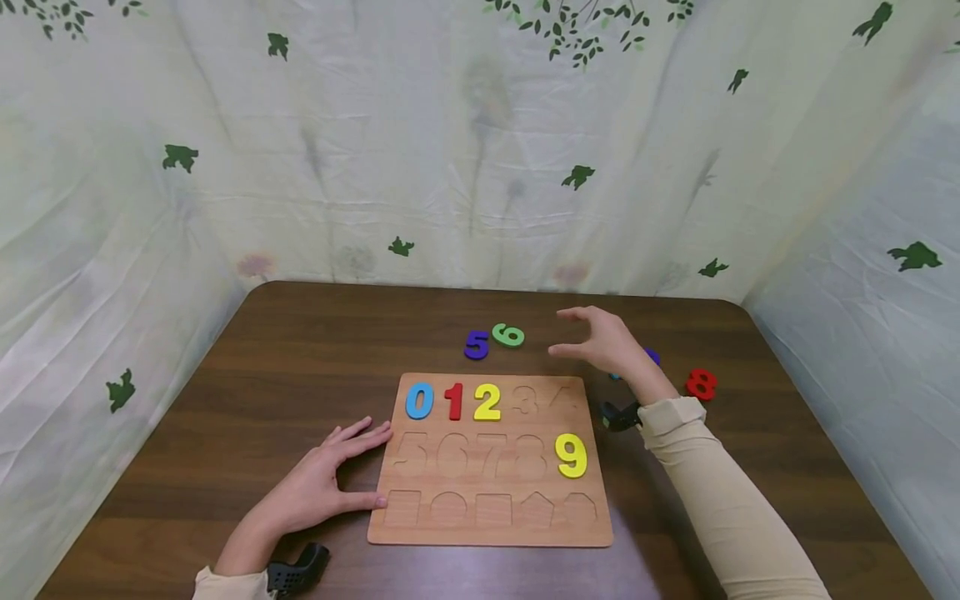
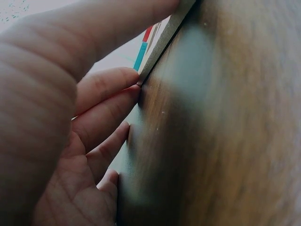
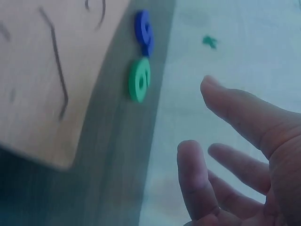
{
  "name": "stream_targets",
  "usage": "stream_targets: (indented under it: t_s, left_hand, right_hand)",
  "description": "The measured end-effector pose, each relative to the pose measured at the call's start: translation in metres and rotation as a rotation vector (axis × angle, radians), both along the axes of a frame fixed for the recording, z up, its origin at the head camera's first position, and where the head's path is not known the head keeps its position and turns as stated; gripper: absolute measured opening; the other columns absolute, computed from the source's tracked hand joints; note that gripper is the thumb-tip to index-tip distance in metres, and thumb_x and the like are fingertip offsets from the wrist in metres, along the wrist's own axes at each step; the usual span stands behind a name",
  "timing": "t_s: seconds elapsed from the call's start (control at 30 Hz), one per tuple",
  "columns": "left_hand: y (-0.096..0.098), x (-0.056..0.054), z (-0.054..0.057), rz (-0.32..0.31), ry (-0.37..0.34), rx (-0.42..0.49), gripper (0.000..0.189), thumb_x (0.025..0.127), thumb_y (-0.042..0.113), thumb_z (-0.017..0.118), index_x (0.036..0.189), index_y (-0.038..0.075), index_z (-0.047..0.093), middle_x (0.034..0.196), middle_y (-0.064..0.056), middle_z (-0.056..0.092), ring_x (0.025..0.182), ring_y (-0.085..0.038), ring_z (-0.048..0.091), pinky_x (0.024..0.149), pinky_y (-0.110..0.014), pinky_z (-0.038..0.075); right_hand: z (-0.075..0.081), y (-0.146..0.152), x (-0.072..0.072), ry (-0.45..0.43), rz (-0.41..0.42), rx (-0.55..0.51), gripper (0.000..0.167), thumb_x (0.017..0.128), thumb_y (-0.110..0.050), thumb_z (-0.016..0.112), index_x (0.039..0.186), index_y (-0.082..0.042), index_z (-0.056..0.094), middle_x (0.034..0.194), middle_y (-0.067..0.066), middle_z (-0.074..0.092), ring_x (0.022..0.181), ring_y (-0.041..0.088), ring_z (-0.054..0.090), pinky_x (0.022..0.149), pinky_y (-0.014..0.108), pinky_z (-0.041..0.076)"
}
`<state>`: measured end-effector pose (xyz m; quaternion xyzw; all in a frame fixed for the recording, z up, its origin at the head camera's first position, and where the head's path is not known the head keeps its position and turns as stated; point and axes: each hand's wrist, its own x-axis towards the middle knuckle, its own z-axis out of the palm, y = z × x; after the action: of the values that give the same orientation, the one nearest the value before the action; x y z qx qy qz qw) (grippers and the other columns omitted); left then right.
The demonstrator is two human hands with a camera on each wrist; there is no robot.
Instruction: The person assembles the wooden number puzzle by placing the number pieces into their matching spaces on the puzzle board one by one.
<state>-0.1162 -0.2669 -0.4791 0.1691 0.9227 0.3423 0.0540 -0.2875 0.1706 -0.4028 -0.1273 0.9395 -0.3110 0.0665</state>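
A wooden number board [image 1: 450, 525] lies on the table with a blue 0 [image 1: 419, 401], red 1 [image 1: 453, 402], yellow 2 [image 1: 487, 402] and yellow 9 [image 1: 571, 456] in its outlined places. Spread fingers of my left hand [image 1: 322, 479] touch the board's left edge; the thumb is lower on that edge. Over the table behind the board's right corner, my right hand [image 1: 603, 342] is raised with thumb and fingers apart, holding nothing. To its left lie a green 6 [image 1: 508, 335] and a purple 5 [image 1: 476, 345], seen also in the right wrist view.
Right of the board lies a red 8 [image 1: 701, 384]. A purple piece [image 1: 652, 356] and a blue piece [image 1: 615, 376] show partly behind the right forearm. The brown table [image 1: 322, 333] ends at a pale curtain [image 1: 450, 208] with leaf prints.
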Motion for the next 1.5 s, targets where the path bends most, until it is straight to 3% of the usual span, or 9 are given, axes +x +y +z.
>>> stream_targets:
  t_s: [0.17,0.33,0.57,0.77,0.9,1.03,1.27,1.5]
  left_hand:
    - [-0.002,0.002,0.001,0.01,-0.009,-0.006,0.091,0.077,0.056,0.093,0.156,0.027,0.059,0.168,-0.019,0.046,0.158,-0.054,0.032,0.121,-0.084,0.023]
    - [-0.002,0.002,-0.001,0.004,-0.01,0.005,0.09,0.077,0.055,0.093,0.156,0.027,0.059,0.168,-0.018,0.046,0.158,-0.052,0.033,0.123,-0.082,0.021]
    - [-0.001,0.0,0.0,0.009,-0.011,-0.003,0.09,0.077,0.056,0.093,0.156,0.027,0.06,0.168,-0.018,0.047,0.158,-0.054,0.032,0.123,-0.082,0.022]
    - [0.0,0.001,-0.001,0.012,-0.031,0.013,0.091,0.077,0.056,0.093,0.156,0.028,0.059,0.168,-0.015,0.048,0.159,-0.053,0.031,0.123,-0.082,0.02]
    - [0.0,0.003,-0.004,0.001,-0.035,0.026,0.09,0.077,0.055,0.093,0.155,0.027,0.06,0.166,-0.01,0.051,0.159,-0.052,0.032,0.124,-0.082,0.019]
    - [0.001,0.003,-0.005,0.002,-0.022,0.026,0.089,0.077,0.055,0.093,0.155,0.028,0.06,0.165,-0.007,0.054,0.158,-0.051,0.034,0.124,-0.081,0.019]
    - [0.002,-0.001,-0.002,0.012,-0.032,0.004,0.09,0.077,0.057,0.092,0.156,0.027,0.059,0.167,-0.016,0.049,0.157,-0.056,0.033,0.123,-0.082,0.02]
    - [0.003,-0.002,0.0,0.009,-0.029,0.009,0.09,0.077,0.056,0.093,0.156,0.027,0.059,0.166,-0.011,0.051,0.159,-0.051,0.034,0.124,-0.082,0.019]
  right_hand:
    - [-0.004,0.028,-0.004,-0.01,-0.077,-0.039,0.073,0.098,-0.041,0.079,0.159,-0.011,0.052,0.161,0.023,0.052,0.152,0.047,0.042,0.121,0.068,0.043]
    - [-0.011,0.058,-0.008,-0.017,-0.135,-0.073,0.071,0.099,-0.041,0.077,0.159,-0.011,0.052,0.163,0.024,0.049,0.153,0.049,0.04,0.123,0.07,0.038]
    - [-0.024,0.087,-0.008,0.001,-0.17,0.023,0.073,0.101,-0.04,0.075,0.159,-0.004,0.049,0.164,0.032,0.043,0.154,0.054,0.036,0.124,0.072,0.035]
    - [-0.036,0.104,-0.003,-0.041,-0.209,0.029,0.072,0.102,-0.038,0.074,0.159,-0.002,0.048,0.164,0.034,0.041,0.152,0.057,0.036,0.124,0.075,0.034]
    - [-0.047,0.115,0.0,-0.081,-0.209,0.018,0.071,0.103,-0.037,0.073,0.158,0.0,0.049,0.164,0.034,0.043,0.152,0.056,0.036,0.124,0.073,0.034]
    - [-0.053,0.121,-0.001,-0.063,-0.195,0.0,0.069,0.103,-0.035,0.074,0.156,0.002,0.051,0.161,0.033,0.047,0.151,0.056,0.038,0.125,0.073,0.033]
    - [-0.051,0.129,-0.002,-0.097,-0.193,-0.022,0.071,0.102,-0.035,0.075,0.157,0.002,0.049,0.163,0.033,0.044,0.154,0.056,0.032,0.125,0.076,0.028]
    - [-0.048,0.139,0.0,-0.137,-0.15,-0.048,0.075,0.098,-0.034,0.08,0.156,0.002,0.05,0.162,0.034,0.044,0.152,0.057,0.033,0.124,0.077,0.028]
